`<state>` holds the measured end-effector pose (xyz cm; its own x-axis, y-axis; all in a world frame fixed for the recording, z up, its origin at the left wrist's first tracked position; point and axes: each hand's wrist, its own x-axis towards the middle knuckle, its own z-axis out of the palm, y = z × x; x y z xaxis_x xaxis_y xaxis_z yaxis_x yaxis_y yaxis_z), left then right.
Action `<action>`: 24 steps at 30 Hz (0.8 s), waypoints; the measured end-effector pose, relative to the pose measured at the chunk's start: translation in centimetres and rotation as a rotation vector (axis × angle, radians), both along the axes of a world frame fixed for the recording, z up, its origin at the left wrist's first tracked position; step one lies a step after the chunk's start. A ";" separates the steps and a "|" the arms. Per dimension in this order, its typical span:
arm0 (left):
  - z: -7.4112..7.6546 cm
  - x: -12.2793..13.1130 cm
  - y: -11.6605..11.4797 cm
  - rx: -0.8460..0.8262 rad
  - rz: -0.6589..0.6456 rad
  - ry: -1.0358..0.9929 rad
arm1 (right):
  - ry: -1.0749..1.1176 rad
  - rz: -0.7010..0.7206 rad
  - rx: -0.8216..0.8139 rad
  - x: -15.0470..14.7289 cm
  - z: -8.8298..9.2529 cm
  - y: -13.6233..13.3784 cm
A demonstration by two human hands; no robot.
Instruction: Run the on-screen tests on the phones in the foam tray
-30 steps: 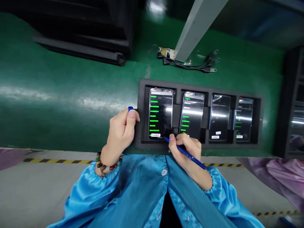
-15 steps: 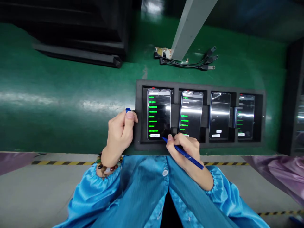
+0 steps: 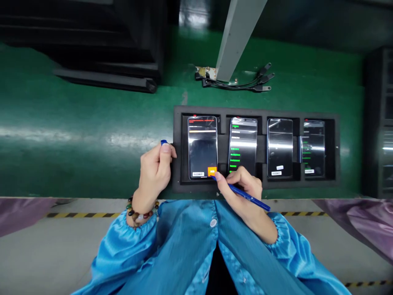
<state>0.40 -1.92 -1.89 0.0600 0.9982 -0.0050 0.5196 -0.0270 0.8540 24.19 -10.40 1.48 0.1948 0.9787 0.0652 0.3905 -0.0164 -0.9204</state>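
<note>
A black foam tray (image 3: 221, 187) holds several smartphones, each lying face up in its own slot. The leftmost phone (image 3: 202, 149) shows a dark screen with red text at its top and an orange button at lower right. My right hand (image 3: 241, 190) grips a blue pen (image 3: 250, 198), its tip at that button; contact cannot be made out. Beside the tray's left edge, my left hand (image 3: 156, 168) is closed around a small blue pen cap (image 3: 163, 142). The second phone (image 3: 243, 143) lists green lines, and my right hand covers its bottom. A third phone (image 3: 280, 147) has a dark screen.
Behind the tray a grey post (image 3: 239, 41) stands on the green table (image 3: 92, 135), with black cables (image 3: 242, 87) at its foot. Dark stacked trays (image 3: 107, 78) rise at the back left. Another dark rack (image 3: 376, 123) is at the right. Purple sleeves of people show at both sides.
The leftmost phone's screen has switched from a green list to red text with an orange button. My right hand and pen have shifted slightly right relative to the tray; my left hand keeps its hold.
</note>
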 end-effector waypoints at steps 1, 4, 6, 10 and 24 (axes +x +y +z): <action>0.0 0.0 0.0 -0.001 0.002 -0.004 | -0.027 0.006 0.021 -0.1 0.0 0.1; 0.0 0.1 0.0 -0.006 0.006 -0.009 | -0.101 0.037 0.068 -0.2 -0.2 0.4; -0.1 0.0 0.0 -0.008 0.005 -0.009 | -0.135 0.069 0.066 -0.3 -0.3 0.5; -0.1 0.0 0.0 -0.005 -0.006 -0.012 | -0.165 0.088 0.057 -0.2 -0.4 0.4; -0.2 -0.2 -0.1 -0.007 0.002 0.019 | -0.155 0.146 0.005 0.2 -0.4 0.2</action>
